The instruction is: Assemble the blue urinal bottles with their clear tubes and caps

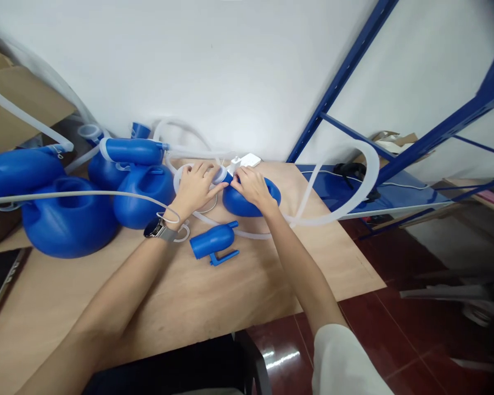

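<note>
A blue plastic jug [247, 204] lies on its side on the wooden table, its neck pointing left toward my hands. My right hand [252, 187] is closed on the jug's neck, fingertips near the mouth. At that mouth, my left hand [196, 189] has its fingers bent around a translucent white cap [219, 175]; the palm hides part of it. A watch is on my left wrist. Nearer to me lies a loose blue funnel-shaped piece [212, 241] with a thin handle. A clear hose [333, 219] loops off to the right of the jug.
Several blue jugs, one large [69, 230], crowd the left side, with bottle-shaped pieces and hoses on top. A thin cable [86, 193] crosses in front of them. A white charger [235, 163] stands by the wall. A blue metal shelf [341, 71] is at right, a black chair [181, 367] below.
</note>
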Motion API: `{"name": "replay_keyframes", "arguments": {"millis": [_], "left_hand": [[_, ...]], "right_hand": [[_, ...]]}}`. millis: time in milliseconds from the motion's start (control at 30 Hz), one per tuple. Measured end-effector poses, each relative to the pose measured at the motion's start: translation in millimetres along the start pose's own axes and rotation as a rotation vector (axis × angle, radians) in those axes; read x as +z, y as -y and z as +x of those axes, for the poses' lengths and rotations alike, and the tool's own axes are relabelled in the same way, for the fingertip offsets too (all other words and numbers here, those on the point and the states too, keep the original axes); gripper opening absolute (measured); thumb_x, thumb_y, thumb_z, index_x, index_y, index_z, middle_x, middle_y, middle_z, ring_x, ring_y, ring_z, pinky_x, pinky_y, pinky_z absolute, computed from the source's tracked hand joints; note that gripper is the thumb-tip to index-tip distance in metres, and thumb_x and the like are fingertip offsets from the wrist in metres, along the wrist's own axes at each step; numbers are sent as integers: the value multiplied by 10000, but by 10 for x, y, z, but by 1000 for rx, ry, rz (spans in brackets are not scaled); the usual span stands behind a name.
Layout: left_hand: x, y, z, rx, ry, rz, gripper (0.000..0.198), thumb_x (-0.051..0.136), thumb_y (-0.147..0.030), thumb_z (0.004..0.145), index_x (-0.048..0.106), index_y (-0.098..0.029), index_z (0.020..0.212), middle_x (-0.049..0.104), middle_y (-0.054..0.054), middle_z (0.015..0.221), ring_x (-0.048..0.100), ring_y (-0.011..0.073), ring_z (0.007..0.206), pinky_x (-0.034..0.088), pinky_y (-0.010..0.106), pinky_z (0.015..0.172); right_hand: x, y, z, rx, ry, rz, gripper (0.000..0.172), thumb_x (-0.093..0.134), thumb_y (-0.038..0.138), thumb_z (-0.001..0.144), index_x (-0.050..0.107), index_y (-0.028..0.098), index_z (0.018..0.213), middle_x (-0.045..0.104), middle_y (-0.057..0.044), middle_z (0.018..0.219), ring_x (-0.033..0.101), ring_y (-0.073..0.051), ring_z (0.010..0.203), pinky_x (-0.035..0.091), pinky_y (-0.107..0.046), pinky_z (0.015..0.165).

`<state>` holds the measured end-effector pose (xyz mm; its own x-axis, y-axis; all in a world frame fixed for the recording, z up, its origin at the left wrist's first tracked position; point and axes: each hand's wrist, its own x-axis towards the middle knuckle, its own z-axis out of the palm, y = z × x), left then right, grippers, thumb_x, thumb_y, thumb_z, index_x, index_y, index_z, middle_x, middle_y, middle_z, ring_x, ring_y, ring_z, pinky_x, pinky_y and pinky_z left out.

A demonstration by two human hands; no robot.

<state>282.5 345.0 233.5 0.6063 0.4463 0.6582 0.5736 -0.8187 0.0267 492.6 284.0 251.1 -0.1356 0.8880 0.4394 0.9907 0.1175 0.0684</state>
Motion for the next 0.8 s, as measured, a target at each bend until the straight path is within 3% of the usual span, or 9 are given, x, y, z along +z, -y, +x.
{"name": "replay_keyframes", "arguments": {"millis": [200, 333, 467, 600, 800], "left_hand": [[-76, 7, -7, 31, 22, 90, 690, 441, -670, 1083, 686, -83, 1349, 726, 217, 1136, 637, 396, 1069, 362, 609, 1025], [-85, -27, -13, 59, 11, 123, 697, 413, -698, 1080, 703, -77, 1206, 724, 209, 1080, 643, 375, 1021, 379, 575, 1021], [-64, -105, -5, 30, 71, 129, 620, 360, -583, 1114, 694, -61, 1147, 708, 232, 1036, 654, 379, 996, 426, 504, 915], [-74, -192, -9, -47, 125, 85, 510, 348, -459, 1120, 685, -81, 1182, 713, 225, 1007, 680, 375, 957, 446, 479, 878], [-139, -322, -11, -174, 204, 70, 471, 376, -439, 1125, 660, -116, 1316, 719, 191, 1087, 710, 353, 975, 446, 397, 747]], "right_hand": [[5, -37, -14, -14, -34, 140, 235, 486, 240, 1110, 657, 158, 971, 748, -118, 1042, 665, -266, 1023, 396, -339, 859], [-45, 6, -25, 89, -9, 181, 262, 426, 267, 1135, 655, 152, 1080, 757, -126, 1054, 693, -270, 973, 382, -337, 807], [-129, 82, -55, 167, -4, 299, 329, 433, 379, 1145, 619, 158, 1303, 776, -97, 1068, 729, -289, 1003, 427, -331, 825], [-187, 129, -73, 174, 32, 367, 512, 506, 454, 1116, 483, 173, 1543, 791, -74, 1154, 744, -318, 1115, 481, -351, 890], [-204, 139, -53, 234, 65, 364, 487, 514, 508, 1119, 532, 156, 1454, 793, -94, 1200, 730, -351, 1178, 484, -377, 929]]}}
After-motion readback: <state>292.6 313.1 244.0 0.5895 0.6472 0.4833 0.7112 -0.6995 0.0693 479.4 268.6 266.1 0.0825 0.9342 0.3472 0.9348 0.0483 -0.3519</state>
